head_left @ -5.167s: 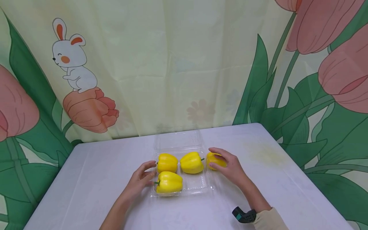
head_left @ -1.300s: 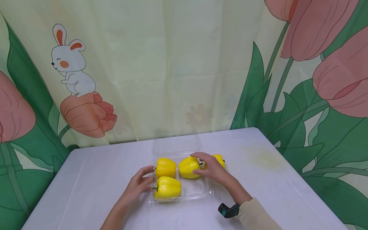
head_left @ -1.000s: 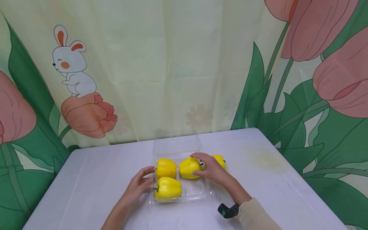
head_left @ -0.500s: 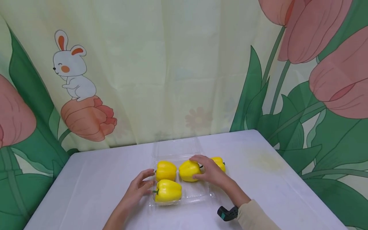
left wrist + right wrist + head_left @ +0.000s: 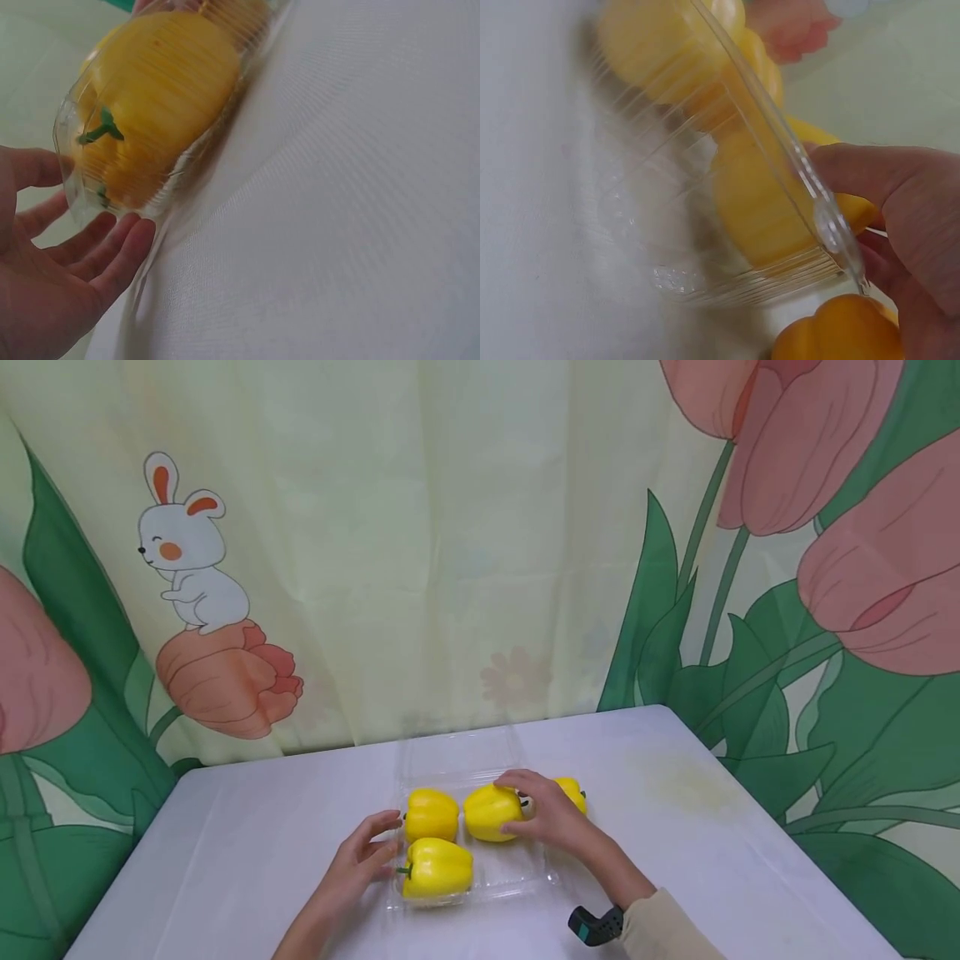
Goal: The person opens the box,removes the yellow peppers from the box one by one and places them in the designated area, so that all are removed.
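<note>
A clear plastic clamshell box (image 5: 510, 888) lies with its lid (image 5: 457, 753) folded back, holding three yellow bell peppers. My right hand (image 5: 551, 810) reaches over the box's right wall and grips the back-right bell pepper (image 5: 487, 815), thumb in front and fingers behind. In the right wrist view that bell pepper (image 5: 757, 202) shows through the ribbed wall. My left hand (image 5: 360, 856) rests loosely spread fingertips against the left wall, beside the back-left bell pepper (image 5: 432, 814) and the front-left bell pepper (image 5: 438, 867), whose green stem points toward it.
Another yellow bell pepper (image 5: 572, 792) lies on the table right of the box, partly hidden behind my right hand. The white-covered table (image 5: 247, 827) ends at a printed curtain (image 5: 360, 610). A black wrist device (image 5: 596, 927) hangs by the right sleeve.
My right hand has moved left from the bell pepper outside the box to the back-right one inside and now grips it. My left hand stays at the left wall. The view tilts up slightly.
</note>
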Available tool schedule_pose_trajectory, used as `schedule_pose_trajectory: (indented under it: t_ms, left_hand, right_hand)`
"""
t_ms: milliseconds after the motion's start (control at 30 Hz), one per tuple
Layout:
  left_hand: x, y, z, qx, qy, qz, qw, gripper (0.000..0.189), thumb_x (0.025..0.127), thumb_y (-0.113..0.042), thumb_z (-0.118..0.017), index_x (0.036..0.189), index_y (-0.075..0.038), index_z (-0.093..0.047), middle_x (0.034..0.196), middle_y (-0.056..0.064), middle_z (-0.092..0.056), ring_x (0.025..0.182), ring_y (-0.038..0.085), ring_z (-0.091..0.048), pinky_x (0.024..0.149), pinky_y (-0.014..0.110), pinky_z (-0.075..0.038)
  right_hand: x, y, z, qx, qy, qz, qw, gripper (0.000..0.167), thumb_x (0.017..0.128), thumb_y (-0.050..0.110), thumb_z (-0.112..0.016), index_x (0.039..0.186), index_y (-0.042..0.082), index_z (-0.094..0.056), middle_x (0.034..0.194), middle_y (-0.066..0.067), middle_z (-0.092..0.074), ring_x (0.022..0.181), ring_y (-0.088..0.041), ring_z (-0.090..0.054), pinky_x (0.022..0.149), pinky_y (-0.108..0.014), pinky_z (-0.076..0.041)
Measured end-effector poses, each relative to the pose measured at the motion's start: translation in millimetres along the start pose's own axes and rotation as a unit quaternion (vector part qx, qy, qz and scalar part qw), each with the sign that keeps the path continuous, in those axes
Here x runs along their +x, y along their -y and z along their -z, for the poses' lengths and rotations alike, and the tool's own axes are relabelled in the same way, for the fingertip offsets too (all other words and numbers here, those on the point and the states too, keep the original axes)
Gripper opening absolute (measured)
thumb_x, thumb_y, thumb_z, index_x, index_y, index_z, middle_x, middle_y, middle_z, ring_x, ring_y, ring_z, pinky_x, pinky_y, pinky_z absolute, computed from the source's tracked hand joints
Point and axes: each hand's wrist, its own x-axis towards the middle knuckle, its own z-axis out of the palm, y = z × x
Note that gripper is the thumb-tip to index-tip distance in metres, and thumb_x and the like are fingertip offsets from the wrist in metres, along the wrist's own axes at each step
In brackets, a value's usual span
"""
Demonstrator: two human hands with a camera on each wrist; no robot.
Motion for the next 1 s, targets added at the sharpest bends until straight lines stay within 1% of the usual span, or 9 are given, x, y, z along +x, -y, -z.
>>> schedule_pose_trajectory:
  t_ms: [100, 333, 567, 733, 900, 1000]
  left_hand:
    - [-2.7, 0.2, -0.7, 0.004, -0.001, 0.006, 1.0, 0.046, 0.095, -0.021, -0.058, 0.139, -0.017, -0.046, 0.143, 0.013, -0.049, 0.119, 0.027, -0.058, 0.085, 0.037, -0.057]
    - [-6.9, 0.3, -0.5, 0.008, 0.001, 0.014, 0.9999, 0.044, 0.096, -0.018, -0.056, 0.139, -0.017, -0.046, 0.144, 0.014, -0.047, 0.118, 0.027, -0.058, 0.084, 0.038, -0.057]
    - [-8.4, 1.9, 1.2, 0.002, 0.002, 0.023, 0.9997, 0.046, 0.096, -0.024, -0.058, 0.14, -0.017, -0.045, 0.144, 0.014, -0.046, 0.116, 0.024, -0.059, 0.085, 0.039, -0.057]
    - [-8.4, 1.3, 1.6, 0.002, 0.002, 0.024, 0.9997, 0.048, 0.095, -0.028, -0.059, 0.14, -0.017, -0.044, 0.144, 0.015, -0.046, 0.115, 0.024, -0.059, 0.086, 0.04, -0.057]
    - [-5.9, -0.7, 0.4, 0.005, -0.003, 0.026, 0.9996, 0.046, 0.096, -0.024, -0.058, 0.139, -0.018, -0.046, 0.144, 0.013, -0.047, 0.114, 0.023, -0.06, 0.085, 0.039, -0.057]
    - [-2.7, -1.7, -0.5, 0.003, -0.001, 0.018, 0.9998, 0.044, 0.096, -0.022, -0.057, 0.139, -0.019, -0.046, 0.144, 0.012, -0.047, 0.116, 0.024, -0.059, 0.084, 0.038, -0.057]
  right_hand:
    - [-2.5, -0.2, -1.1, 0.005, -0.005, 0.003, 1.0, 0.058, 0.075, 0.023, -0.083, 0.129, 0.022, -0.059, 0.137, -0.002, -0.056, 0.117, -0.022, -0.058, 0.096, -0.04, -0.053]
    - [-7.2, -1.7, -1.0, 0.015, -0.01, 0.026, 0.9995, 0.059, 0.075, 0.026, -0.083, 0.129, 0.02, -0.059, 0.136, -0.001, -0.056, 0.113, -0.018, -0.06, 0.093, -0.034, -0.054]
    - [-9.6, -0.2, 1.1, 0.037, -0.013, 0.049, 0.998, 0.059, 0.075, 0.026, -0.083, 0.128, 0.018, -0.059, 0.135, -0.001, -0.057, 0.117, -0.019, -0.058, 0.094, -0.034, -0.054]
    - [-10.5, 1.8, 3.2, 0.041, -0.021, 0.056, 0.9973, 0.059, 0.074, 0.025, -0.083, 0.128, 0.017, -0.06, 0.134, -0.001, -0.058, 0.12, -0.02, -0.057, 0.094, -0.033, -0.054]
    - [-11.1, 1.6, 6.5, 0.042, -0.024, 0.052, 0.9975, 0.059, 0.074, 0.026, -0.083, 0.128, 0.018, -0.059, 0.134, -0.001, -0.058, 0.12, -0.02, -0.057, 0.095, -0.034, -0.053]
    - [-11.7, 2.3, 10.5, 0.042, -0.029, 0.047, 0.9976, 0.06, 0.075, 0.026, -0.083, 0.129, 0.019, -0.059, 0.134, 0.0, -0.057, 0.12, -0.02, -0.057, 0.095, -0.035, -0.053]
